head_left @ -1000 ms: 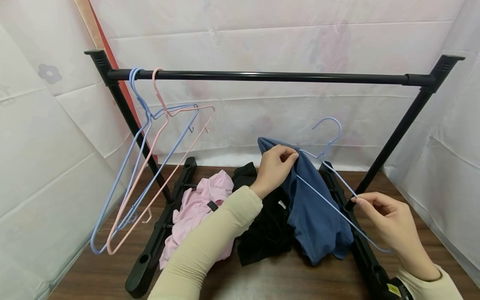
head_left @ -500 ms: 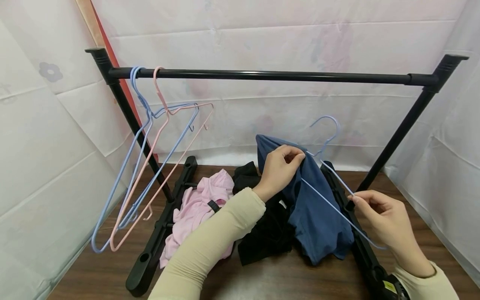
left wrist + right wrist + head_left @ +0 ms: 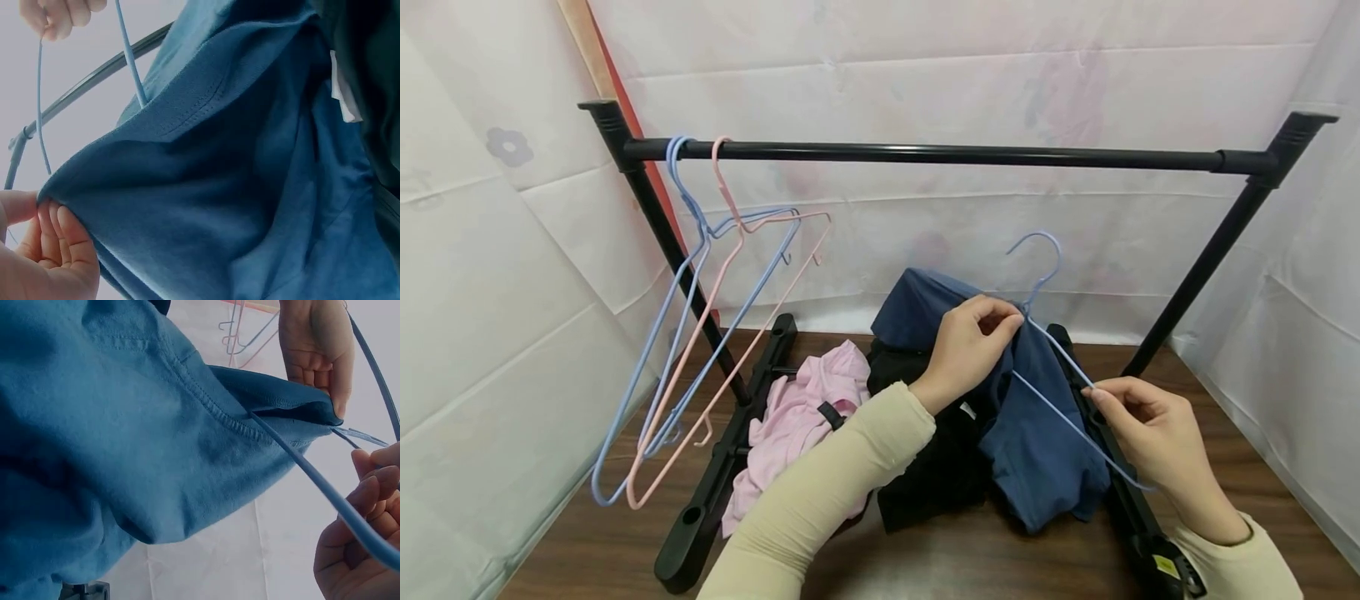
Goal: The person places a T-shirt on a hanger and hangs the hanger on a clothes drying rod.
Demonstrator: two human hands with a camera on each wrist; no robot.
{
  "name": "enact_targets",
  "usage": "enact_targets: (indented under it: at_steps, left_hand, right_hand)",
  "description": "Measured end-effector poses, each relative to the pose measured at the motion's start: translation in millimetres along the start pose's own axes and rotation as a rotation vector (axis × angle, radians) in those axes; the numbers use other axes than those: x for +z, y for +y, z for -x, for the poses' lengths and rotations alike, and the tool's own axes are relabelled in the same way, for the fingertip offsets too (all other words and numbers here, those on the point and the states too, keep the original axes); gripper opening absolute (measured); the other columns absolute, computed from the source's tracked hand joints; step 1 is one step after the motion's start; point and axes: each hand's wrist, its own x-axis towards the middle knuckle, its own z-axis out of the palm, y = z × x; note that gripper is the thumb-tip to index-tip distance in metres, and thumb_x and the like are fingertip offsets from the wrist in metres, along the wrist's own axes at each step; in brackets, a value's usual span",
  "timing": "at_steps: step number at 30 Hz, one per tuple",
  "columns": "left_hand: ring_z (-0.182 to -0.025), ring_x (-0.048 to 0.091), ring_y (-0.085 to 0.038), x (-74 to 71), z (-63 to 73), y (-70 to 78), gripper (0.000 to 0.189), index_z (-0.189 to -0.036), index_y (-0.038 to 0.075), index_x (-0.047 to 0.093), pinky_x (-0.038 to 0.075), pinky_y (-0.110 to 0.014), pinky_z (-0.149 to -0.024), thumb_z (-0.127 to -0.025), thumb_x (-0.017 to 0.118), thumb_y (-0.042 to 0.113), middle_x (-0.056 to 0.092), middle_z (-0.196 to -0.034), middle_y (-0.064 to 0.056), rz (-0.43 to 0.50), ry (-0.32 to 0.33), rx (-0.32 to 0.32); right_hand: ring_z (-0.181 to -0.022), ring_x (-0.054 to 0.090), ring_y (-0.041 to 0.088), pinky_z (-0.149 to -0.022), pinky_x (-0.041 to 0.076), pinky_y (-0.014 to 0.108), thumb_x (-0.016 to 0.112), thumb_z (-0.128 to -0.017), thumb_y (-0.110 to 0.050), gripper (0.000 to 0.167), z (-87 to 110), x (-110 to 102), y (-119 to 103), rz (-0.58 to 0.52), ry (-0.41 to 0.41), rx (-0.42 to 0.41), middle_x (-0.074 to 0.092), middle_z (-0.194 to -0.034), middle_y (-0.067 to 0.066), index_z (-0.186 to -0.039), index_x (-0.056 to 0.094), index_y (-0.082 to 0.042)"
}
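Observation:
A blue shirt [image 3: 1041, 467] has one arm of a light blue hanger [image 3: 1059, 254] inside its opening. My left hand [image 3: 966, 350] pinches the stitched edge of that opening close to the hanger's neck. The shirt's far part bulges up behind this hand. With thumb and fingertips, my right hand [image 3: 1153, 437] holds the hanger's bare upper arm. The hanger's hook stands up free, below the rack bar. In the left wrist view the shirt [image 3: 187, 200] is drawn taut toward the pinching fingers. The right wrist view shows the hanger's lower bar [image 3: 312, 474] entering the opening; its inner end is hidden.
A black rack bar [image 3: 925, 152] spans the scene. Blue hangers [image 3: 683, 193] and a pink hanger [image 3: 720, 279] hang at its left end. A pink garment [image 3: 812, 383] and a black garment [image 3: 932, 467] lie between the rack's feet.
Both hands have come closer together. The right hand and hanger shifted left, bringing more of the hanger inside the shirt. The shirt's upper part now spreads further left.

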Motion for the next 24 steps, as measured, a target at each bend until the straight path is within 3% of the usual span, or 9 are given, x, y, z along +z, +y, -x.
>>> enact_targets:
  at_steps: [9, 13, 16, 19, 24]
  left_hand:
    - [-0.078, 0.062, -0.010, -7.9, -1.9, -14.2, 0.014, -0.102, 0.010, 0.073, 0.050, -0.015, -0.069, -0.095, 0.066, 0.020, 0.069, -0.097, -0.004, -0.024, -0.017, 0.003]
    - [-0.078, 0.061, -0.011, -16.7, -8.3, -15.2, 0.013, -0.102, 0.009, 0.073, 0.051, -0.018, -0.070, -0.095, 0.066, 0.018, 0.069, -0.096, -0.005, -0.060, 0.001, 0.061]
    - [-0.087, 0.060, -0.015, -24.5, -16.9, -15.0, 0.014, -0.104, 0.010, 0.073, 0.051, -0.024, -0.077, -0.095, 0.065, 0.017, 0.067, -0.098, -0.005, -0.149, 0.006, 0.120]
    - [-0.106, 0.057, -0.019, -32.0, -25.3, -14.7, 0.020, -0.114, 0.012, 0.071, 0.047, -0.031, -0.093, -0.098, 0.061, 0.019, 0.066, -0.111, -0.004, -0.263, -0.065, 0.143]
    - [-0.137, 0.044, -0.020, -40.7, -35.9, -15.9, 0.034, -0.134, 0.015, 0.061, 0.032, -0.033, -0.117, -0.101, 0.055, 0.023, 0.058, -0.138, -0.003, -0.336, -0.290, 0.098]
  right_hand:
    - [-0.036, 0.030, 0.015, -0.032, 0.025, 0.030, 0.059, -0.093, 0.007, 0.010, -0.3, 1.5, 1.9, -0.008, -0.001, 0.001, 0.052, -0.057, -0.014, -0.094, 0.068, 0.004]
    - [-0.035, 0.030, 0.016, -0.031, 0.024, 0.031, 0.058, -0.093, 0.008, 0.012, 0.0, 0.9, 3.1, -0.036, -0.007, 0.001, 0.057, -0.060, -0.014, -0.094, 0.069, 0.002]
    - [-0.036, 0.030, 0.016, -0.032, 0.024, 0.031, 0.058, -0.092, 0.009, 0.013, 0.0, 0.7, 4.0, -0.042, -0.008, -0.009, 0.062, -0.065, -0.015, -0.094, 0.069, 0.002]
    - [-0.037, 0.030, 0.015, -0.032, 0.024, 0.031, 0.058, -0.092, 0.010, 0.014, 0.0, 0.7, 4.6, -0.044, -0.003, -0.018, 0.068, -0.074, -0.016, -0.094, 0.069, 0.002]
    - [-0.038, 0.030, 0.012, -0.033, 0.021, 0.031, 0.058, -0.090, 0.013, 0.015, 1.0, 2.6, 5.3, -0.090, 0.021, -0.002, 0.072, -0.080, -0.012, -0.095, 0.070, 0.005]
